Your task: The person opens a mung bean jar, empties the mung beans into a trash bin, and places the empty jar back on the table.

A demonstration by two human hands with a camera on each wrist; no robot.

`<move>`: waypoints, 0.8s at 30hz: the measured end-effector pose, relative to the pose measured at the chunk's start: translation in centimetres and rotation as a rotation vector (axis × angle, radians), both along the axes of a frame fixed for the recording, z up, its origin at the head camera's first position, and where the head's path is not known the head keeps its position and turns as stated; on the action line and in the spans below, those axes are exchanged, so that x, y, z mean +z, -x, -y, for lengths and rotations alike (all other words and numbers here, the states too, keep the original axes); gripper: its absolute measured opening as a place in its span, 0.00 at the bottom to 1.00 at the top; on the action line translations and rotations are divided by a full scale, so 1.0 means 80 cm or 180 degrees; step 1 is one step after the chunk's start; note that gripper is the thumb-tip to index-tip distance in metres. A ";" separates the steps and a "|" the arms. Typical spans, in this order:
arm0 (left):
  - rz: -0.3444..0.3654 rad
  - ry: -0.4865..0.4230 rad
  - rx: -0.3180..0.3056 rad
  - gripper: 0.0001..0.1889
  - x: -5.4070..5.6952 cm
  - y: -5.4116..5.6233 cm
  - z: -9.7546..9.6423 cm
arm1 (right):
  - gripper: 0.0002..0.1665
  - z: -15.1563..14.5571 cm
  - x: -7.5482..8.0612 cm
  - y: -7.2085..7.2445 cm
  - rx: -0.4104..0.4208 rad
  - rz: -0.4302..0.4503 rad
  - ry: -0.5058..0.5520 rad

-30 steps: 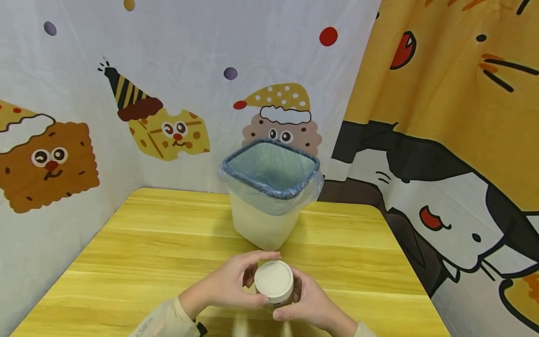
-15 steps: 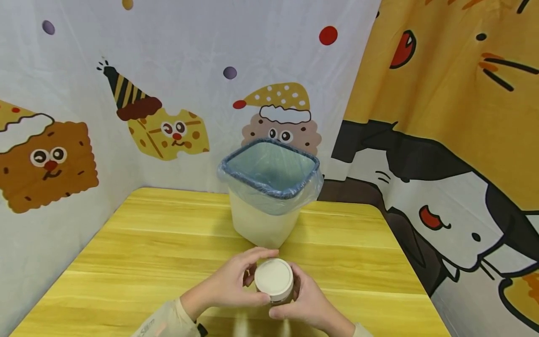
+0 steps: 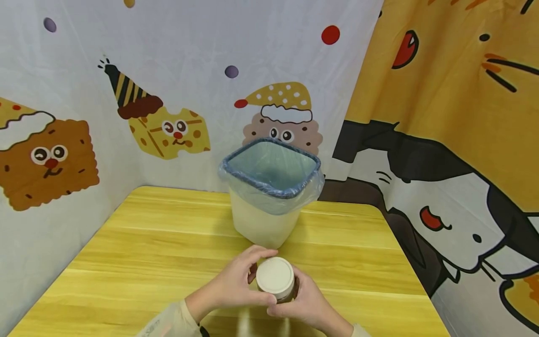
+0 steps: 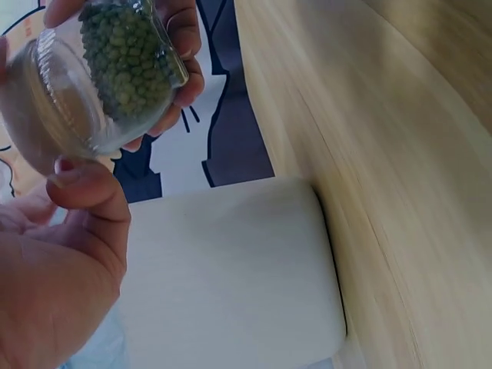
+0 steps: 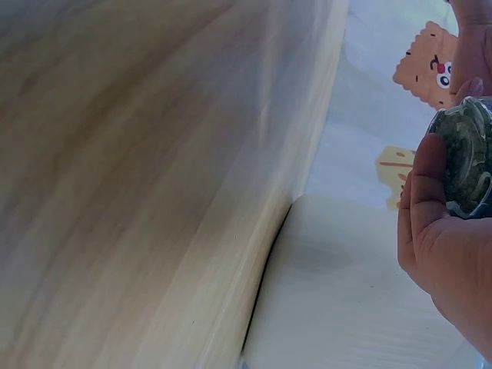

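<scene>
A small clear jar [image 4: 127, 65] with a cream screw lid [image 3: 275, 275] is held between both hands, in front of the bin. Small green pellets fill its bottom part, plainly seen in the left wrist view. My left hand [image 3: 236, 284] grips the lid, thumb at its near side and fingers round the far left side. My right hand [image 3: 311, 299] holds the jar body from the right. In the right wrist view, the right fingers [image 5: 430, 173] wrap the jar's base, with the left hand beyond it.
Just beyond the hands stands a whitish bin [image 3: 263, 222], its rim [image 3: 280, 193] blue and lined with a clear plastic bag. Both are on a yellow wood-grain table [image 3: 168, 234]. Cartoon-printed curtains [image 3: 181, 47] hang behind and to the right.
The left thumb has shifted slightly right along the lid. The right thumb has come left and a little up, so the two thumbs nearly meet in front of the jar. The bin stays put.
</scene>
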State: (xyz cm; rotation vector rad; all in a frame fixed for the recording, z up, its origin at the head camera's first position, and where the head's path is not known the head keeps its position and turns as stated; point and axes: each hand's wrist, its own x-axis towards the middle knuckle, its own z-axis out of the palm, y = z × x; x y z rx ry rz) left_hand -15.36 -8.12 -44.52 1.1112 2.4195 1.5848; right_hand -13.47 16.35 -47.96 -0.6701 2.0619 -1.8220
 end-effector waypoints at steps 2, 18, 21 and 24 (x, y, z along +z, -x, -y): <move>0.0031 0.0000 -0.0087 0.44 0.001 0.000 0.003 | 0.50 0.000 -0.002 0.001 -0.0010 -0.0081 0.0020; 0.0125 -0.0205 0.0165 0.46 0.006 -0.003 -0.001 | 0.49 0.001 -0.003 0.001 -0.0089 0.0081 -0.0152; -0.0019 -0.0206 0.0455 0.46 0.007 0.001 0.005 | 0.51 -0.002 -0.005 0.000 -0.0169 0.0123 -0.0182; -0.0091 -0.0107 0.0782 0.45 0.003 0.006 0.018 | 0.52 -0.008 -0.005 -0.001 -0.0342 0.0108 -0.0295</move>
